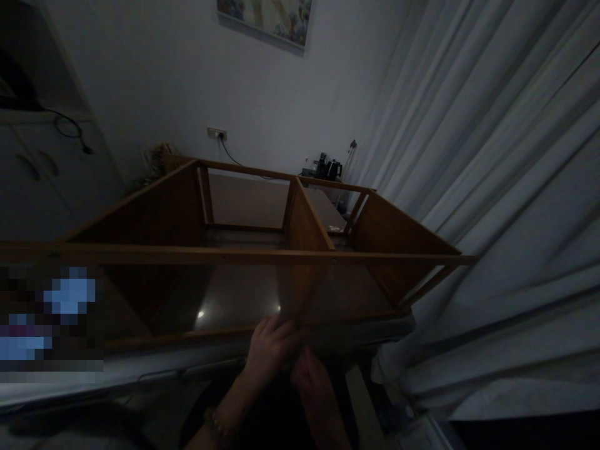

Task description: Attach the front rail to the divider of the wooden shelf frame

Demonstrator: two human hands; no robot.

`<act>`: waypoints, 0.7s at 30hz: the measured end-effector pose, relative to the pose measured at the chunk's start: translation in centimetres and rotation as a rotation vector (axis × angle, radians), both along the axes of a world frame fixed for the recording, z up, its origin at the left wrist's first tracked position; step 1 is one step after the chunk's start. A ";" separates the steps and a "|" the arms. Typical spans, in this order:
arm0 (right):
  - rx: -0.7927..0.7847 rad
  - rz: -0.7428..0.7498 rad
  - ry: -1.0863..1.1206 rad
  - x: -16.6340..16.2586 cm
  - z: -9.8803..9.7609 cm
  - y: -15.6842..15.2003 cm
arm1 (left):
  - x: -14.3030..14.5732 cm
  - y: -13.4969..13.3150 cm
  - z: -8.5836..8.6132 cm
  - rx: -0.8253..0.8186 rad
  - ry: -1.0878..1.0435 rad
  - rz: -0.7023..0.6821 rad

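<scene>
A wooden shelf frame (234, 255) lies on its side on a dark glossy table (234, 306), with a middle divider panel (307, 225) and two end panels. Both my hands meet at the frame's near lower rail, below the divider. My left hand (272, 350) has its fingers curled against that rail. My right hand (312, 375) sits just beside it, fingers bunched, slightly lower. What either hand holds is lost in the dim light. A bracelet shows on my left wrist (215, 425).
Grey curtains (492, 187) hang close on the right. A white cabinet (42, 169) stands at the left with a cable on it. A wall socket (216, 133), a picture (267, 19) and small dark appliances (328, 169) are at the back.
</scene>
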State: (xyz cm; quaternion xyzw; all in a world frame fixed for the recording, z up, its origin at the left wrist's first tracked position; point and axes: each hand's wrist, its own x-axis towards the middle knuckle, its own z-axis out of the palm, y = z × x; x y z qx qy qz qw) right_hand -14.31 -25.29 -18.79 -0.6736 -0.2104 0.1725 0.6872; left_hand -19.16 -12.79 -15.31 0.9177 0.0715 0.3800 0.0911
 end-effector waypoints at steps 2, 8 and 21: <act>-0.009 0.041 0.030 0.1 0.2 0.3 | 0.0 0.0 0.0 0.008 -0.008 0.002; -0.252 -0.001 -0.281 0.2 1.5 -0.1 | 0.0 0.1 -0.3 0.031 -0.014 0.019; -0.393 -0.072 -1.109 2.3 3.8 -2.2 | 0.1 0.0 -0.1 0.068 -0.006 0.036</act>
